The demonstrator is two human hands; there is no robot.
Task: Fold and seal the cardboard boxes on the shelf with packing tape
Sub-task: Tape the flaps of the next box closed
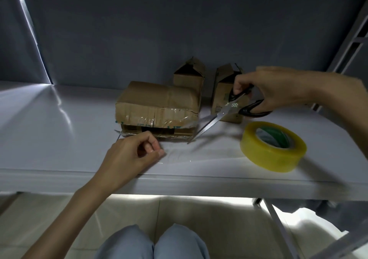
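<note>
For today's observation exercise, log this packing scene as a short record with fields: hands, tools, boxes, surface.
left hand: pinches clear tape strip
right hand: holds scissors, blades open
tape roll: lies flat on shelf, right of big box
big box: taped along front
small boxes: two, behind, tops unsealed

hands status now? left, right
Left hand: pinching the clear tape strip.
Right hand: gripping the scissors, blades open.
</note>
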